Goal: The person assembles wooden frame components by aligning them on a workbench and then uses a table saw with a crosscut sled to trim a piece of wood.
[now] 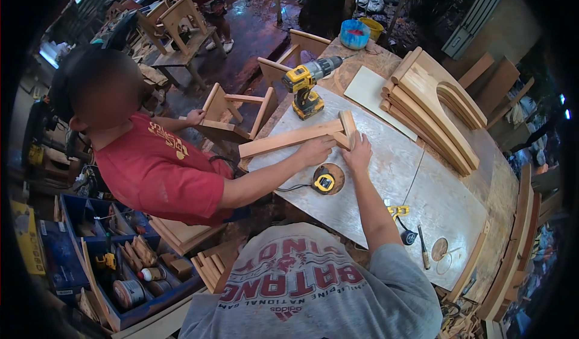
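Note:
My right hand (357, 152) grips the near end of a short wooden crosspiece (347, 123), its fingers curled against the wood. This piece meets the end of a long pale wooden rail (289, 140) lying across the workbench. A co-worker's hand (317, 150), from a red sleeve, presses on the same joined pieces just left of mine. My left hand is out of sight. Behind the joint, a yellow and black cordless drill (306, 85) stands upright on its battery. A yellow tape measure (324, 182) lies near a round hole in the board, below the co-worker's hand.
Curved wooden parts (431, 107) are stacked at the bench's far right. A second tape measure (409, 236) and a chisel-like tool (424, 247) lie to the right. Wooden stool frames (232, 113) stand beyond the co-worker (160, 164). A blue tool tray (126, 321) sits lower left.

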Motion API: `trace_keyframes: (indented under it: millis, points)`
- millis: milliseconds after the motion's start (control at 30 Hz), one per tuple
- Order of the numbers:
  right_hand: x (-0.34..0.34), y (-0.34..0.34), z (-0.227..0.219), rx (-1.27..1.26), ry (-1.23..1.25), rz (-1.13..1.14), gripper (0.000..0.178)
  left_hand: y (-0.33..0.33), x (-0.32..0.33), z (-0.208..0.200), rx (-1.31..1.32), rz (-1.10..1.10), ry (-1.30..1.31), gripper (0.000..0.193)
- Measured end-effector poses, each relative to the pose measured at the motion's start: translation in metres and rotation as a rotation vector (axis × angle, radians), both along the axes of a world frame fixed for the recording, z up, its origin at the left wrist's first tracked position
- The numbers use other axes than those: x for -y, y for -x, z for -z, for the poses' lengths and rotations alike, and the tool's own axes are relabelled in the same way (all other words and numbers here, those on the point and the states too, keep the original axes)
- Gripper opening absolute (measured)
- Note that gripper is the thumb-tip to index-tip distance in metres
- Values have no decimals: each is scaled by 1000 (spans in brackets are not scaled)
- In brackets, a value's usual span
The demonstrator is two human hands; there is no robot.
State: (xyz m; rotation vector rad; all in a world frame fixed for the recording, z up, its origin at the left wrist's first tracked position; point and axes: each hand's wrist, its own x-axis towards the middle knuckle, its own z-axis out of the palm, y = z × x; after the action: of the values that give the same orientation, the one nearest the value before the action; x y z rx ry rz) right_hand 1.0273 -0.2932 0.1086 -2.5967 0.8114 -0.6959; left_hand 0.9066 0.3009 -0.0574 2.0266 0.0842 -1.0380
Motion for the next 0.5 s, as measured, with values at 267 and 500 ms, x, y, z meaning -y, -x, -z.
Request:
trace_keyframes:
  millis: [267,500]
  points:
    - [8,27,4,-11,-113,-175,55,-1,9,-4,-3,0,-12,41]
    - [8,46,8,131,-144,-101,48,-3,18,-2,3,5,3,42]
